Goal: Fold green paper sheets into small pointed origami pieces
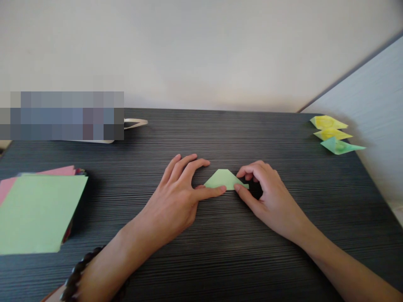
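Watching from my end: the biggest thing in shot is the dark, ribbed bench (220, 260), running wall to wall under a plain pale wall. At its left edge lies a stack of paper sheets (37, 212), green on top w/ pink showing underneath, lying flat, well apart from the hands. Back left there's a pale strap or handle (135, 123) next to a blurred-out patch; can't tell what it belongs to. Far right, near the side panel, three folded paper pieces (335, 134) lie in a row, two yellow and one green, also well clear.

My left hand (178, 197) lies on the bench approx. centre, fingers spread and arched, thumb stretched out flat w/ its tip pressing the lower edge of the folded green paper (224, 179). A dark bead bracelet (77, 272) sits on that wrist. My right hand (267, 191) comes in from the other side, thumb and forefinger drawn together on the paper's right corner, a pinch rather than a fist; other fingers curled over.

The paper itself is a small flat trapezoid w/ pointed side tips, lying flat on the bench between the two hands and touching both.

My read on handling: v. light, thin, no stiffness beyond its creases, so it'll slide on the bench unless pinned and will crumple if squeezed. Best hold is at edges and corners w/ fingertips, one hand pinning while the other works the crease.
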`<state>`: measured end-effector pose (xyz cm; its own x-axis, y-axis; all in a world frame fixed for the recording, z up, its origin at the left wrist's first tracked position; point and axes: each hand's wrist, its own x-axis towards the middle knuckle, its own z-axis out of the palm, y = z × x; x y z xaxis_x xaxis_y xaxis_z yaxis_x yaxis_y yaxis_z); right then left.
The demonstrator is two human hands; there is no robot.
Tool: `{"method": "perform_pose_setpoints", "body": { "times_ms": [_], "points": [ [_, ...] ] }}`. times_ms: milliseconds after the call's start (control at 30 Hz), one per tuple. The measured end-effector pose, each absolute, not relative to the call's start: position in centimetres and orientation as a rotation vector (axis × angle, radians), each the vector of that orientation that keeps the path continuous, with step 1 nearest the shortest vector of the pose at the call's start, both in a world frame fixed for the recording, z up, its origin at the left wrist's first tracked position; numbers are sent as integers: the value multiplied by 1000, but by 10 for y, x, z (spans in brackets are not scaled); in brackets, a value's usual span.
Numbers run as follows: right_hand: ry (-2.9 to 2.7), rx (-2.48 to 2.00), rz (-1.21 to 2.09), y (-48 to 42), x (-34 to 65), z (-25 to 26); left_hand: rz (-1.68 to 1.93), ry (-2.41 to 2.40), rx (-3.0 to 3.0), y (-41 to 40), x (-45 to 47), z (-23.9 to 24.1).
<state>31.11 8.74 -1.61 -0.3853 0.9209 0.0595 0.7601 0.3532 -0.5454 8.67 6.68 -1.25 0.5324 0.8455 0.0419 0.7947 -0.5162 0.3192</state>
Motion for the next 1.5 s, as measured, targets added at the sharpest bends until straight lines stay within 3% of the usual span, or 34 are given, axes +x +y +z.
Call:
{"method": "perform_pose_setpoints", "body": {
  "times_ms": [367, 567, 967, 1500],
  "points": [
    [-2285, -1385, 924, 94, 331, -13, 315, 1371, 2481, 67, 85, -13],
    [-2294, -1341, 934, 95, 333, -13, 395, 1425, 2408, 67, 91, -10],
    [-2337, -1426, 468, 81, 308, -23, 630, 1595, 2298, 69, 103, -19],
    [-2046, -1210, 915, 84, 309, -17, 879, 1419, 1980, 69, 110, -11]
  ]
}}
